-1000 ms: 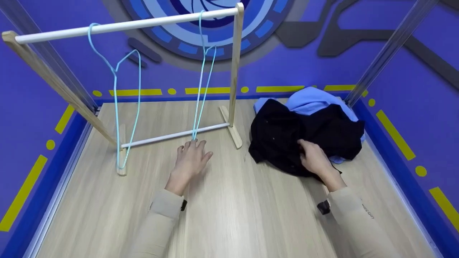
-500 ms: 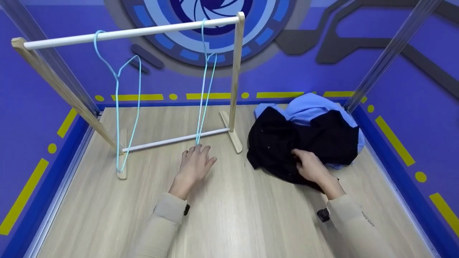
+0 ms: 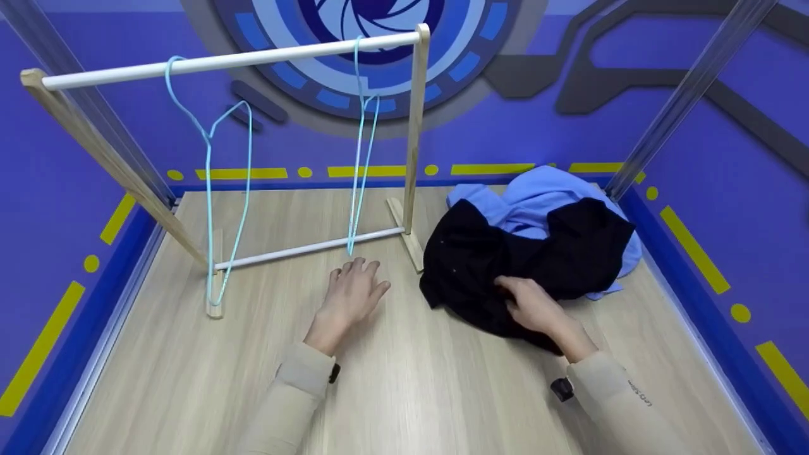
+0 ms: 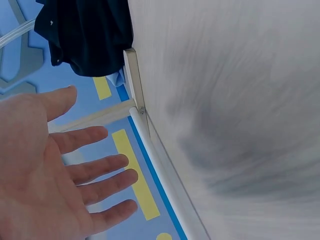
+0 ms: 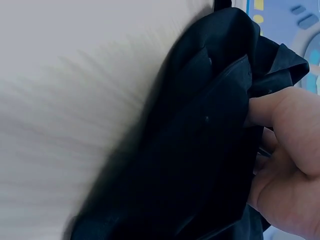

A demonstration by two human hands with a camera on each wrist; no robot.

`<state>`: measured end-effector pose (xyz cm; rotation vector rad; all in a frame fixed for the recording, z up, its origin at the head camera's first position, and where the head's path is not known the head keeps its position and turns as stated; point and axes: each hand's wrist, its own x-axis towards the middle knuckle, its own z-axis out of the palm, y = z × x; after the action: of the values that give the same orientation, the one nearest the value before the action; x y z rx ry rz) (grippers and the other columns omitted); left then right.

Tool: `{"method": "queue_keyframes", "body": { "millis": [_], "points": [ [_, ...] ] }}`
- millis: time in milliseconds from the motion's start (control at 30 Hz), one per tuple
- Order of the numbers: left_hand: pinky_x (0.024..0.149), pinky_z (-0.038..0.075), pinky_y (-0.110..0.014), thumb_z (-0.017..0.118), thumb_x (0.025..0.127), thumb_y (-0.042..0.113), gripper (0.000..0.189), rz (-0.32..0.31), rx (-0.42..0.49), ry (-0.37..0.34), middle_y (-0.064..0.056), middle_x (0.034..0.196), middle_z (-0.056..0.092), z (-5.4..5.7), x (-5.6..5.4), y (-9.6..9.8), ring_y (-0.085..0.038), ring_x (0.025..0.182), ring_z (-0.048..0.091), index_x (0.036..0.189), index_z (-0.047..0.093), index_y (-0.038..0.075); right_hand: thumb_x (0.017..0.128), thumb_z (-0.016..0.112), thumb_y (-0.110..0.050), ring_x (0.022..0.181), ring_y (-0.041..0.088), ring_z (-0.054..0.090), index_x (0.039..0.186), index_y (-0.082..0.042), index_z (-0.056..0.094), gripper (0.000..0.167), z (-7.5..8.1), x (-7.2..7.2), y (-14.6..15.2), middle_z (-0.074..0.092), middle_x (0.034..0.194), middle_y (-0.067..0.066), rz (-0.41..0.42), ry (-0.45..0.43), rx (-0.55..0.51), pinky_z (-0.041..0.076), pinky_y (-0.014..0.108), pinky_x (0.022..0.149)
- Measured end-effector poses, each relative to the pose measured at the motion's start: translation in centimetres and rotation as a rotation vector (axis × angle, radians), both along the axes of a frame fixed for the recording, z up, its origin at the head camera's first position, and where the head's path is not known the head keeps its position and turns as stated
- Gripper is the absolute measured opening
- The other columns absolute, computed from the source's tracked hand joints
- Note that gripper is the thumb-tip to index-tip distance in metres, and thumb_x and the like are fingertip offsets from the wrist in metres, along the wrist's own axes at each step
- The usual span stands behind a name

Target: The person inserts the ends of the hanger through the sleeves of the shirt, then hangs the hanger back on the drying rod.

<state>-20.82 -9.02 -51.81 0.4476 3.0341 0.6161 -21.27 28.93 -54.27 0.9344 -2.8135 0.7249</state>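
Right wrist: pinched grip (image 5: 295,182) on garment (image 5: 200,140)

A booth-like space, with printed blue walls (image 3: 543,142) and metal corner posts (image 3: 690,91).

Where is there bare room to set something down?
Bare tabletop lies between the left hand and the black garment, and left of that hand, in front of the clothes rack. Crowded: back right, where the black garment, pinched by the right hand, partly covers the blue garment.
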Motion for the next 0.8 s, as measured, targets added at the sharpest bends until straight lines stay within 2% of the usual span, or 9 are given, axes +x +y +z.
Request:
{"method": "queue_keyframes", "body": {
  "millis": [467,600,800],
  "points": [
    [0.102,0.044,-0.058,0.051,0.107,0.047,0.063,-0.030,0.009,0.044,-0.022,0.144,0.051,0.1,0.0,2.0,-0.039,0.131,0.050,0.146,0.051,-0.002,0.079,0.063,0.019,0.102,0.035,0.068,0.116,0.006,0.066,0.039,-0.1,1.2,-1.5,0.071,0.109,0.016,0.087,0.017,0.005,0.055,0.050,0.087],
    [0.101,0.045,-0.058,0.049,0.107,0.048,0.066,-0.051,0.061,0.061,-0.024,0.145,0.050,0.0,0.1,2.7,-0.039,0.132,0.049,0.147,0.049,-0.004,0.079,0.063,0.019,0.102,0.033,0.068,0.116,0.004,0.067,0.040,0.0,1.5,-1.9,0.071,0.109,0.014,0.089,-0.019,0.009,0.055,0.049,0.087],
    [0.105,0.043,-0.056,0.047,0.108,0.049,0.068,-0.073,0.150,0.046,-0.022,0.147,0.048,-0.2,0.2,3.5,-0.038,0.135,0.046,0.150,0.045,-0.004,0.080,0.062,0.019,0.104,0.032,0.068,0.116,0.004,0.067,0.040,0.1,2.0,-2.5,0.071,0.111,0.014,0.133,-0.045,0.005,0.054,0.048,0.090]
  ]
}}
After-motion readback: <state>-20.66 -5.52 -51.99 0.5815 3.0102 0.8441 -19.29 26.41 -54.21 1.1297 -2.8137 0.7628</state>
